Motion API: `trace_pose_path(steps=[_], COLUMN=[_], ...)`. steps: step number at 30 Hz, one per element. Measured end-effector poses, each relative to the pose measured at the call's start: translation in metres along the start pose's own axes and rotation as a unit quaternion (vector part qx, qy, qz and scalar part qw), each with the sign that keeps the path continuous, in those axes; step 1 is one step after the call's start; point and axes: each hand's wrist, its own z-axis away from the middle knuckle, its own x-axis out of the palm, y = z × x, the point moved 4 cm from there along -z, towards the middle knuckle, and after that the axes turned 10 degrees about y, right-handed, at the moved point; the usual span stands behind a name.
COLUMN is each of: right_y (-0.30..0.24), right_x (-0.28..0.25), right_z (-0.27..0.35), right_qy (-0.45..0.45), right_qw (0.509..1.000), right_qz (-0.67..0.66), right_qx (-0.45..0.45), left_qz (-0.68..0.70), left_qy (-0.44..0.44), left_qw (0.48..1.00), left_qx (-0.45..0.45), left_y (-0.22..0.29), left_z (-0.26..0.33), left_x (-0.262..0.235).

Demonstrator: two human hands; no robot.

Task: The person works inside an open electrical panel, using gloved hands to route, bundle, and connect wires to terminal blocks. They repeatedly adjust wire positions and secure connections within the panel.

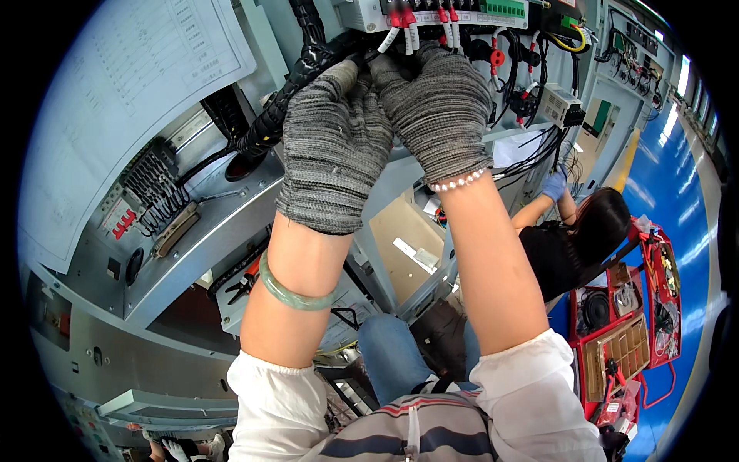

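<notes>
Both of my hands wear grey knitted gloves and meet at the wiring under a white terminal unit [446, 14]. My left hand [335, 146] is closed, its fingers curled against a thick black cable bundle [265, 127] that runs down to the left. Beside it, my right hand [435, 108] is bent inward and closed, fingertips just below the white wire ends with red sleeves [396, 31]. The fingertips of both hands are turned away, so whatever lies between them is hidden.
A large printed sheet [115, 100] hangs at left above a metal shelf with a wired terminal strip [158, 185]. Black wires and a small grey module [560, 106] are at right. A co-worker [573, 239] works there beside an open red tool case [585, 308].
</notes>
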Motion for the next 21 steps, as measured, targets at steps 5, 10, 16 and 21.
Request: trace_pose_path(steps=[5,10,16,21], right_y=[-0.003,-0.006,-0.006,-0.002], right_x=[0.000,0.002,0.002,0.004], right_z=[0.004,0.003,0.006,0.010], right_qy=[-0.023,-0.044,0.046,0.076], right_qw=[1.000,0.998,0.995,0.990], right_qz=[-0.002,-0.026,-0.076,-0.111], right_qx=[-0.001,0.044,0.046,0.035], left_qz=[0.066,0.123,-0.178,-0.383], left_qy=[-0.032,0.099,-0.017,-0.057], left_qw=[0.997,0.986,0.977,0.879], left_qx=[-0.004,-0.061,0.119,0.277], left_y=[-0.002,0.013,0.013,0.010], left_z=[-0.006,0.019,0.011,0.004], left_x=[-0.008,0.011,0.001,-0.007])
